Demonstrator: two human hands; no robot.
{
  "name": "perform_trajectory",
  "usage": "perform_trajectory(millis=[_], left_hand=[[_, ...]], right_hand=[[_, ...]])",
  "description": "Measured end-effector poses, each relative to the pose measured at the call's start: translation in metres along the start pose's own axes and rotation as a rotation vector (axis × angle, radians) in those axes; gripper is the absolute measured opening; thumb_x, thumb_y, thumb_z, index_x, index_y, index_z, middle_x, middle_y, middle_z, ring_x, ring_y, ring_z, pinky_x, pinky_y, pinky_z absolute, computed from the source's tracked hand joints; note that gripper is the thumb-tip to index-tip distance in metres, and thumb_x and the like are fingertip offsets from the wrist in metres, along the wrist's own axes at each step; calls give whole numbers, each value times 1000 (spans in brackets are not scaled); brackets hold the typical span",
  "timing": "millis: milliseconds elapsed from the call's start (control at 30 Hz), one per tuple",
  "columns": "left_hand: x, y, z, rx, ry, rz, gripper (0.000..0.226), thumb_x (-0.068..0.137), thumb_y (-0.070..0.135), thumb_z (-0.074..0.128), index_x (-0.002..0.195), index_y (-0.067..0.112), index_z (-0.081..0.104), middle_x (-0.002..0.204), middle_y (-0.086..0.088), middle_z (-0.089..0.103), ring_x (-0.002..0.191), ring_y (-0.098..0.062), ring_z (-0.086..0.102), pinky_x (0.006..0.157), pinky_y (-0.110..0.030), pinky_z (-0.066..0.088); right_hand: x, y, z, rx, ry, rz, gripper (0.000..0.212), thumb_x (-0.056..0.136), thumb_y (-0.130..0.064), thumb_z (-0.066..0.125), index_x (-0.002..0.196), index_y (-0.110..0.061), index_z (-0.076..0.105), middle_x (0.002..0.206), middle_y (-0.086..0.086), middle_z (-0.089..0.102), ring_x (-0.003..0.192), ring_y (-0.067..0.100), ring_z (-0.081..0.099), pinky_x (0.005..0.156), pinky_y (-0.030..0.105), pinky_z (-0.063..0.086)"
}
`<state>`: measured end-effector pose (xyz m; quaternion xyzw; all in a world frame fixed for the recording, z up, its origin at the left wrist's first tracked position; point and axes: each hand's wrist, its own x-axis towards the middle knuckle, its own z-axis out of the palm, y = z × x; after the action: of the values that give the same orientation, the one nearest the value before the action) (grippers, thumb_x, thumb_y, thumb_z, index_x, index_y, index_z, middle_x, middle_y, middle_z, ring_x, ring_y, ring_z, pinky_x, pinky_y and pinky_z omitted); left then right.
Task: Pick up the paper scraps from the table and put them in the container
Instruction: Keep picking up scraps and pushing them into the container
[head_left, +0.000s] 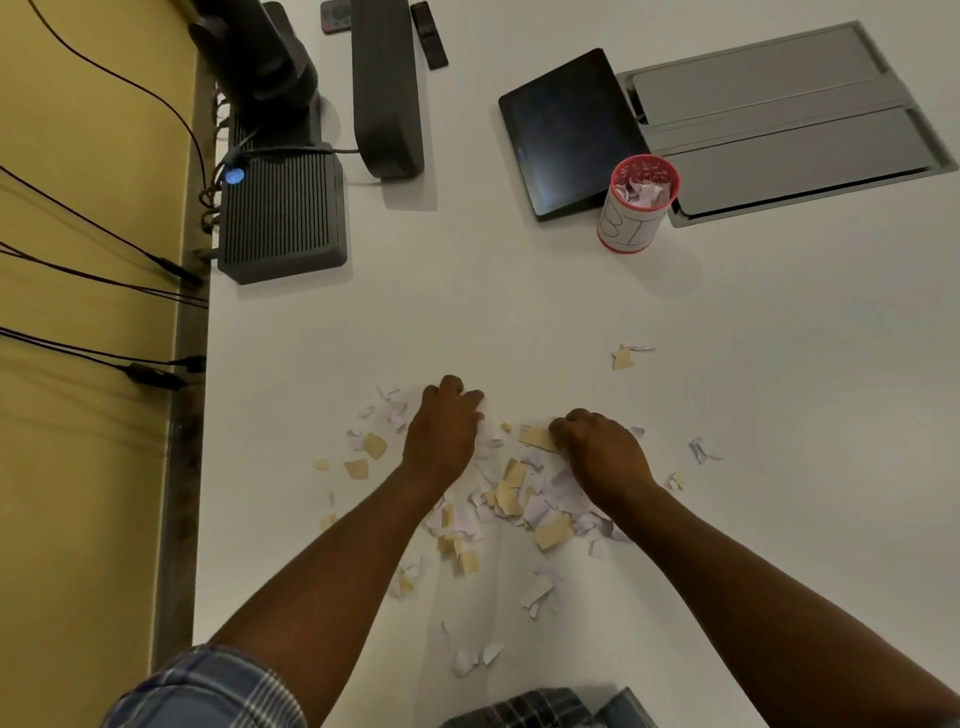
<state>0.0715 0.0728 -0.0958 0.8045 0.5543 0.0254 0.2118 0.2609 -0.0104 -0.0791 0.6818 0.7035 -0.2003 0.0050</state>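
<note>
matt white table (519, 312), torn paper scraps (511, 491), glossy dark tablet (561, 135)

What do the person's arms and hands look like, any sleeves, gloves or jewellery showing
Both hands, the left hand and the right hand, are bare, with no gloves. No rings, watch or bracelets show on them or the wrists. The forearms are bare too. A blue and white plaid sleeve covers the left upper arm; the right arm's sleeve is out of view.

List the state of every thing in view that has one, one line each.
Left hand: fingers curled, gathering white scraps.
Right hand: fingers curled, pinching a tan scrap.
Paper scraps: scattered loose on the table.
Red container: upright, open, partly filled with scraps.
Tablet: screen dark.
Black box: blue light lit.
</note>
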Motion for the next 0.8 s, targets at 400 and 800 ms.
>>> perform_trajectory(millis=[400, 800], left_hand=[[-16, 14, -9, -358, 146, -193, 11, 79, -4, 64, 85, 1, 72, 94, -13, 71, 87, -20, 66, 75, -16, 45], [16, 26, -34, -954, 30, -559, 14, 76, 2, 72, 77, 15, 73, 82, -11, 75, 62, -10, 71, 72, -24, 57]], right_hand=[[-6, 19, -11, 624, 242, 318, 15, 84, -5, 63, 85, -12, 76, 82, -2, 75, 64, 3, 63, 61, 1, 38], [56, 74, -95, 794, 552, 456, 17, 78, -15, 66, 85, -27, 76, 76, -17, 68, 65, -15, 60, 70, 3, 46]])
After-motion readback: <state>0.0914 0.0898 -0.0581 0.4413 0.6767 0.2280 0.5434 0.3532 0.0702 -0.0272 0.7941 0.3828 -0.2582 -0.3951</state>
